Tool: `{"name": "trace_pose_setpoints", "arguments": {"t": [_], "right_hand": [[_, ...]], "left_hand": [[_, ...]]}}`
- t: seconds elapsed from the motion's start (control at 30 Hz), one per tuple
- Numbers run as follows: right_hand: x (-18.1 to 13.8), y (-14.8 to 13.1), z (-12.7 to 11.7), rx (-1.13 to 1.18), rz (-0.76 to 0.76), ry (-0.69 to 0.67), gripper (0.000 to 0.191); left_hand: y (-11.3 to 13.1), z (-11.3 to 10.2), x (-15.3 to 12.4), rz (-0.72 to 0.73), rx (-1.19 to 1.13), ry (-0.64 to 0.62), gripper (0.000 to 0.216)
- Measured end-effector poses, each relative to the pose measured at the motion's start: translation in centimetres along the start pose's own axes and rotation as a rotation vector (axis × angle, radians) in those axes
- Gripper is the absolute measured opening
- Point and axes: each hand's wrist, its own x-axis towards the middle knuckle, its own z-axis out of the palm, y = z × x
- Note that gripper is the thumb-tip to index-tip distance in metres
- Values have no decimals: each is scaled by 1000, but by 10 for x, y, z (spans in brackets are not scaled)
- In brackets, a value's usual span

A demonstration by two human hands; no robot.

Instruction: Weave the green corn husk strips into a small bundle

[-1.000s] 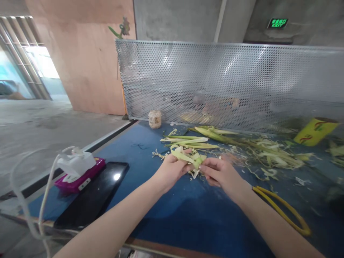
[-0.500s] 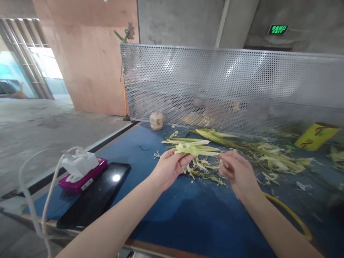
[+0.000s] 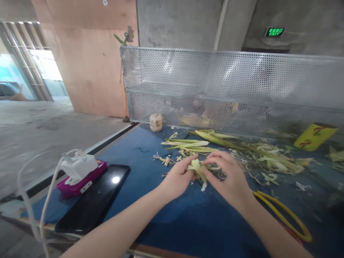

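Note:
A pale green, folded husk piece (image 3: 196, 165) is held between my two hands over the blue table. My left hand (image 3: 178, 177) pinches its left side with thumb and fingers. My right hand (image 3: 227, 175) closes on its right side, where a strip hangs down to a whitish end. Just beyond my hands lie long green husk strips (image 3: 188, 144) and small knotted plant pieces (image 3: 164, 159). Some scraps behind my fingers are partly hidden.
Long leaves (image 3: 217, 139) and shredded husk (image 3: 282, 161) cover the table's back right, near a yellow roll (image 3: 315, 137). A perforated metal screen (image 3: 228, 86) borders the back. At left are a black phone (image 3: 94, 199), a purple power strip (image 3: 82, 179) and cables. A yellow loop (image 3: 291, 215) lies right.
My right hand has moved left and closed in on the husk piece beside my left hand. The piece, earlier stretched out sideways, is now folded, with one strip bent downward.

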Motion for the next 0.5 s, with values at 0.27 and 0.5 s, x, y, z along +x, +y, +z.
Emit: {"name": "trace_pose_setpoints", "arguments": {"t": [0.27, 0.5], "right_hand": [[-3, -8, -1, -17, -69, 22, 6], [1, -4, -3, 150, 115, 91, 11]], "left_hand": [[0, 6, -3, -32, 74, 8, 48], [-3, 4, -3, -49, -39, -114, 19]]}}
